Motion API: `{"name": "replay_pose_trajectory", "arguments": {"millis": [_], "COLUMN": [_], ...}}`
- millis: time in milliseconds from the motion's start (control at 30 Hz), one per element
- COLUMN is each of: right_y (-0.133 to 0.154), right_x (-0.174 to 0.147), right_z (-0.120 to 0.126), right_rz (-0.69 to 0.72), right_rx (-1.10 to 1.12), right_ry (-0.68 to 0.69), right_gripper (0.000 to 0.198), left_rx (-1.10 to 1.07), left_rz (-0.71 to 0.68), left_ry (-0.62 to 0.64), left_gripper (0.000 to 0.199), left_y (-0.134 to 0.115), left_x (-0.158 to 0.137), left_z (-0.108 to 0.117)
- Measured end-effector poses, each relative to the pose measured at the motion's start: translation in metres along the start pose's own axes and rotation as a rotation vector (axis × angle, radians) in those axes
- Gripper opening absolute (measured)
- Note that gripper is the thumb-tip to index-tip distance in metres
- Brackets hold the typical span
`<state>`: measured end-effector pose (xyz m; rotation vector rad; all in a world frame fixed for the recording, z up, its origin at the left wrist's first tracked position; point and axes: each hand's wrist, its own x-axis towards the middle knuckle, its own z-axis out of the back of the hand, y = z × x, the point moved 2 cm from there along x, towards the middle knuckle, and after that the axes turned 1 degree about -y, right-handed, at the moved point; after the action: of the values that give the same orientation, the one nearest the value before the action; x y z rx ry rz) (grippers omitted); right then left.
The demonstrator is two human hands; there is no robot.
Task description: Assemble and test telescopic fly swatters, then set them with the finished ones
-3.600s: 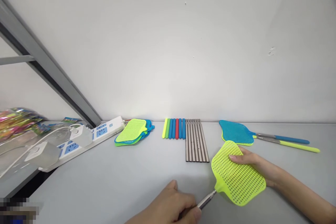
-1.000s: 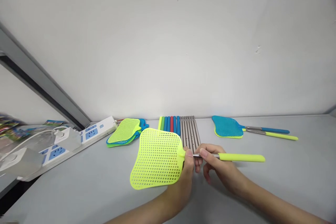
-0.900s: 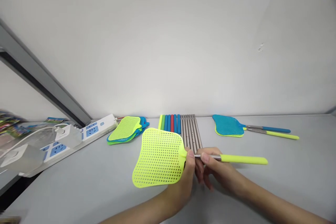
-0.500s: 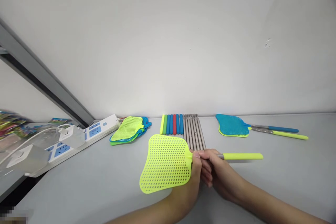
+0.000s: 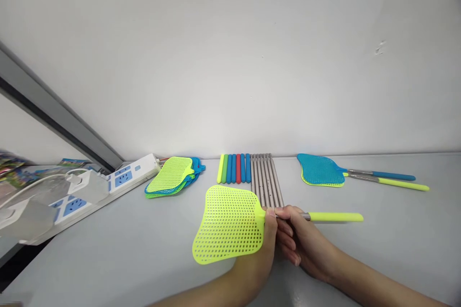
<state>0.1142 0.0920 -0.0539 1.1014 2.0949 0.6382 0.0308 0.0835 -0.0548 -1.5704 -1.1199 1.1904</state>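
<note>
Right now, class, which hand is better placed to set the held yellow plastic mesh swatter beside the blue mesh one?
Probably the right hand: it grips the silver metal shaft of the yellow swatter, nearer the blue swatter. The left hand grips farther left, by the mesh head.

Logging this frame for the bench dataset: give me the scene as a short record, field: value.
left grip: pinching the held yellow swatter at its neck
right grip: closed on its metal shaft
held pose: head left, handle right
loose heads: left on the table; yellow on top, blue and green below
loose handles: row from left: yellow, green, blue, blue, red, blue, blue
metal rods: side by side, right of the handles
other swatters: two at right, blue head over yellow
power strip: left of those heads, white adapters on it
</note>
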Motion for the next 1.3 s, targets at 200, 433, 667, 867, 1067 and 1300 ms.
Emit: {"name": "replay_pose_trajectory", "arguments": {"millis": [200, 433, 667, 867, 1067, 1300], "right_y": [-0.002, -0.003, -0.003, -0.001, -0.001, 0.0], "right_x": [-0.002, -0.002, 0.0, -0.001, -0.001, -0.002], "right_z": [0.001, -0.001, 0.001, 0.001, 0.0, -0.002], "right_rz": [0.044, 0.085, 0.133, 0.168, 0.156, 0.099], "right_rx": [0.01, -0.014, 0.008, 0.009, -0.006, -0.007], "right_ry": [0.019, 0.026, 0.052, 0.058, 0.05, -0.01], "right_gripper": [0.038, 0.039, 0.039, 0.04, 0.038, 0.037], "left_rx": [-0.025, -0.046, 0.005, 0.138, 0.1, 0.034], "left_rz": [0.017, 0.0, -0.04, -0.132, -0.104, -0.068], "left_ry": [0.018, 0.058, 0.07, 0.072, 0.054, 0.054], "left_gripper": [0.045, 0.045, 0.044, 0.042, 0.046, 0.045], "left_y": [-0.004, -0.001, -0.004, -0.011, -0.007, -0.001], "left_x": [-0.004, -0.003, -0.002, -0.006, -0.004, -0.003], "left_z": [-0.003, -0.002, -0.001, -0.002, -0.002, -0.001]}}
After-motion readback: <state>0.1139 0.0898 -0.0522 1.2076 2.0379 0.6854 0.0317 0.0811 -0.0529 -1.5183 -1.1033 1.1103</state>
